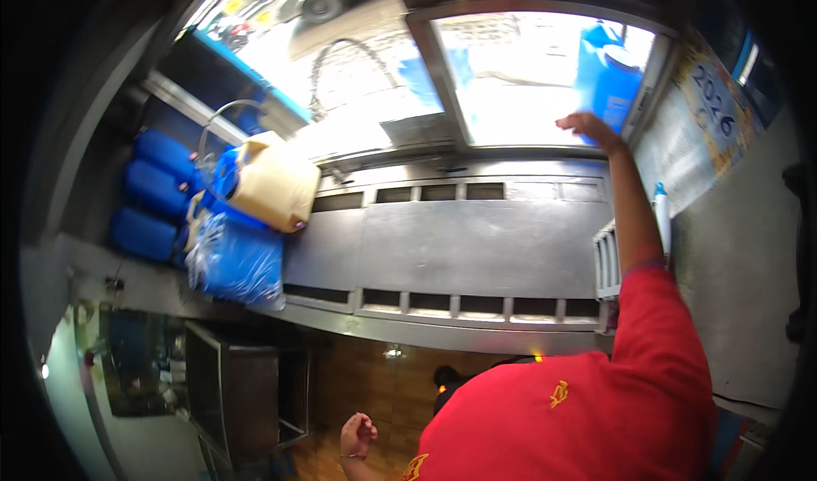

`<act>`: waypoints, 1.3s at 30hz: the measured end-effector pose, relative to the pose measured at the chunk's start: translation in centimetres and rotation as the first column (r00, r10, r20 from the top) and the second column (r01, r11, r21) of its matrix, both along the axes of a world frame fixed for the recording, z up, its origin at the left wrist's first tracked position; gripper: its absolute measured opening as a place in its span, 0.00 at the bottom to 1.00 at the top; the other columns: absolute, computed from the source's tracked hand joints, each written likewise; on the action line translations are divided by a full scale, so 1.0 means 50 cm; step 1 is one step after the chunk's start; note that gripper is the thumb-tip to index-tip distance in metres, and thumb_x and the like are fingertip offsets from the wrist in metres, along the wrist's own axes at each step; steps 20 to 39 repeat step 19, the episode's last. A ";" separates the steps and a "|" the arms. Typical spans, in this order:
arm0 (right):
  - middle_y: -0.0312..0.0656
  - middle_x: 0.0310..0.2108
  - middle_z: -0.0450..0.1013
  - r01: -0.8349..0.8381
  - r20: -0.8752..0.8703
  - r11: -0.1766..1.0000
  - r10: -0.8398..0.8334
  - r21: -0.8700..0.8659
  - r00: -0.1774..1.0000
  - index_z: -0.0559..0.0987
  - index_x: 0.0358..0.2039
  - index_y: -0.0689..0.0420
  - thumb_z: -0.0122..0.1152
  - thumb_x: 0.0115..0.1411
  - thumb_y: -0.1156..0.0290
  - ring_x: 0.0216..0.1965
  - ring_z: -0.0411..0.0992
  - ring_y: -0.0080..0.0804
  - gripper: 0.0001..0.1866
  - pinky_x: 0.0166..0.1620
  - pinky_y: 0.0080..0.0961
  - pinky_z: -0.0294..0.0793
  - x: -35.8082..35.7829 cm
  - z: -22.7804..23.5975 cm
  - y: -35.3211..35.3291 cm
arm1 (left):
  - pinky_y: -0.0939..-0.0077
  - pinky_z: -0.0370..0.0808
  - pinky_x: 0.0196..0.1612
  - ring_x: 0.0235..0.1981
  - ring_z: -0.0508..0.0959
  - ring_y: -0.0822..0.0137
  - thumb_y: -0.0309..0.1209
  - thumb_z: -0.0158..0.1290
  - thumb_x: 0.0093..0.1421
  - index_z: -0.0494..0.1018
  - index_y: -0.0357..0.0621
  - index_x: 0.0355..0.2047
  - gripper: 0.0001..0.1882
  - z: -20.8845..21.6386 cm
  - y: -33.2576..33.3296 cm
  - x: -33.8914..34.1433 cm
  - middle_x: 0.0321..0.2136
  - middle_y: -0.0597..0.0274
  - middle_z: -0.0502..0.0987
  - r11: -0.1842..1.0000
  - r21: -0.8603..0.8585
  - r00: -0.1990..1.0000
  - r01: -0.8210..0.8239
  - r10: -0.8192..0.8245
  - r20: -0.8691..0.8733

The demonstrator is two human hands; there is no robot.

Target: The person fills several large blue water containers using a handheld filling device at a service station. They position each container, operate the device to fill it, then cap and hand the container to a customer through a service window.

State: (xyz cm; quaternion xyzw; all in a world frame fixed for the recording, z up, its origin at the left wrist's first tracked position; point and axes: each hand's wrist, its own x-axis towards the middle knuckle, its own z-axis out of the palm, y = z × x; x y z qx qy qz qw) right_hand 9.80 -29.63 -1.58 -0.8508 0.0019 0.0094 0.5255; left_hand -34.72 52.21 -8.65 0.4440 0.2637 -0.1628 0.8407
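My right arm stretches up and forward over the metal counter (417, 243) to the bright window. My right hand (585, 127) is open there, with fingers extended. In the picture it lies next to a blue container (614, 90) seen in the window; I cannot tell whether they touch. Low down beside my red shirt, my left hand (359, 434) is loosely closed with its fingers curled, and nothing shows in it.
At the counter's left end stand a cream jerry can (274, 183), a plastic-wrapped blue block (238, 258) and several blue cans (146, 233). A white rack (606, 264) is at the right end. A metal cabinet (247, 387) stands below left. Posters (706, 111) hang at right.
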 end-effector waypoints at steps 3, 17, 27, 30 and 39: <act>0.52 0.53 0.75 -0.404 0.207 0.702 0.353 0.587 0.913 0.81 0.37 0.58 0.59 0.65 0.60 0.53 0.74 0.42 0.14 0.54 0.40 0.74 -0.221 -0.139 0.304 | 0.68 0.80 0.35 0.33 0.82 0.61 0.40 0.48 0.70 0.70 0.44 0.53 0.17 -0.034 0.036 0.053 0.37 0.59 0.80 0.998 0.030 0.998 0.063 -0.062 -0.007; 0.46 0.52 0.77 -0.821 -0.670 0.566 0.637 0.070 0.382 0.81 0.51 0.54 0.61 0.61 0.54 0.54 0.74 0.43 0.23 0.59 0.32 0.71 -0.755 -0.428 1.200 | 0.74 0.71 0.56 0.52 0.75 0.73 0.37 0.58 0.65 0.77 0.44 0.53 0.19 -0.317 0.320 -0.272 0.50 0.65 0.79 0.915 0.219 0.929 0.338 -0.362 0.080; 0.42 0.47 0.81 -0.814 -0.527 0.579 0.680 -0.039 0.509 0.83 0.45 0.58 0.60 0.63 0.55 0.50 0.77 0.40 0.20 0.58 0.30 0.71 -0.735 -0.391 1.270 | 0.78 0.70 0.58 0.54 0.74 0.74 0.36 0.59 0.64 0.75 0.45 0.56 0.21 -0.383 0.350 -0.292 0.51 0.66 0.79 0.851 0.289 0.893 0.438 -0.448 -0.034; 0.42 0.47 0.81 -0.814 -0.527 0.579 0.680 -0.039 0.509 0.83 0.45 0.58 0.60 0.63 0.55 0.50 0.77 0.40 0.20 0.58 0.30 0.71 -0.735 -0.391 1.270 | 0.78 0.70 0.58 0.54 0.74 0.74 0.36 0.59 0.64 0.75 0.45 0.56 0.21 -0.383 0.350 -0.292 0.51 0.66 0.79 0.851 0.289 0.893 0.438 -0.448 -0.034; 0.42 0.47 0.81 -0.814 -0.527 0.579 0.680 -0.039 0.509 0.83 0.45 0.58 0.60 0.63 0.55 0.50 0.77 0.40 0.20 0.58 0.30 0.71 -0.735 -0.391 1.270 | 0.78 0.70 0.58 0.54 0.74 0.74 0.36 0.59 0.64 0.75 0.45 0.56 0.21 -0.383 0.350 -0.292 0.51 0.66 0.79 0.851 0.289 0.893 0.438 -0.448 -0.034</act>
